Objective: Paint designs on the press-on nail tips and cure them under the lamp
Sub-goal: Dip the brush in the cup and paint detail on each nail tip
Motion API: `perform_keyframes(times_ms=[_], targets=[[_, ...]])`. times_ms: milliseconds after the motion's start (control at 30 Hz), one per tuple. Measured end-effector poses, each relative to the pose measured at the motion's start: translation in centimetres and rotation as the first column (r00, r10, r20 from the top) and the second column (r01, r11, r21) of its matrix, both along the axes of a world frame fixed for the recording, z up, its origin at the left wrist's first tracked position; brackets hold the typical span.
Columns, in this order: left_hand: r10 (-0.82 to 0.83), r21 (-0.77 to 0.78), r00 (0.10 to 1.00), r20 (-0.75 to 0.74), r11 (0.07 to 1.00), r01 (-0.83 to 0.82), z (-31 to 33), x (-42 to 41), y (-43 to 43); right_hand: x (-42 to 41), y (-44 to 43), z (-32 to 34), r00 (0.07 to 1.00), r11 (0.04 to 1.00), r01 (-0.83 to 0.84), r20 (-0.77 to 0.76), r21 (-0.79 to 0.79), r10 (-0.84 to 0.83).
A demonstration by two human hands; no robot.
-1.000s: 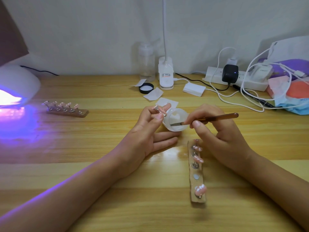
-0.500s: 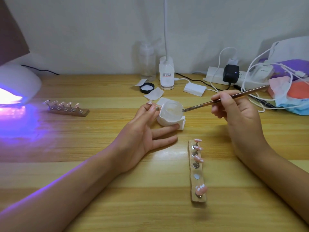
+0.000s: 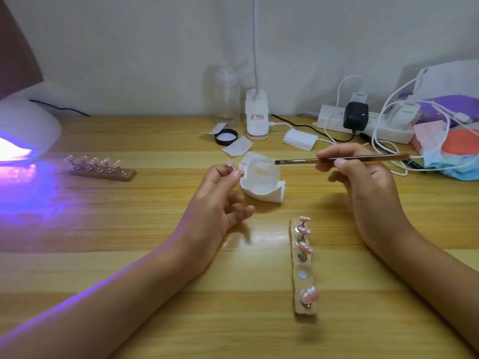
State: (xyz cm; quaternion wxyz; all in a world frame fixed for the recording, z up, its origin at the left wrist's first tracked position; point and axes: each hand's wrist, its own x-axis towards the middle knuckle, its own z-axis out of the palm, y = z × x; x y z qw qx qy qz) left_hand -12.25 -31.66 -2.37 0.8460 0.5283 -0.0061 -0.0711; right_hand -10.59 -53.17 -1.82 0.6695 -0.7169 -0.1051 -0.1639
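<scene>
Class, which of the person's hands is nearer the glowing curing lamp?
Left. The left hand, pinching a nail tip, is mid-table, right of the curing lamp; the right hand, holding the brush, is farther right, beyond the small jar.

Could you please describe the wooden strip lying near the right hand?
The wooden strip is narrow and light brown, lying flat on the table, running away from the camera. Four pink nail tips with white marks stand on small metal posts; one round metal spot sits bare. Nothing else touches it.
</scene>
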Motion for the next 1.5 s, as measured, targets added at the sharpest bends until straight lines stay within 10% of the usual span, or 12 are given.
perform_keyframes(times_ms=[1033, 1500], targets=[[-0.289, 0.417, 0.942, 0.169, 0.887, 0.197, -0.3, -0.7, 0.1, 1.0, -1.0, -0.2, 0.980, 0.974, 0.079, -0.196, 0.211, -0.037], [-0.308, 0.428, 0.924, 0.227, 0.884, 0.189, -0.2, -0.7, 0.2, 0.0, -0.3, 0.8, 0.907, 0.862, -0.317, -0.139, 0.396, 0.397]])
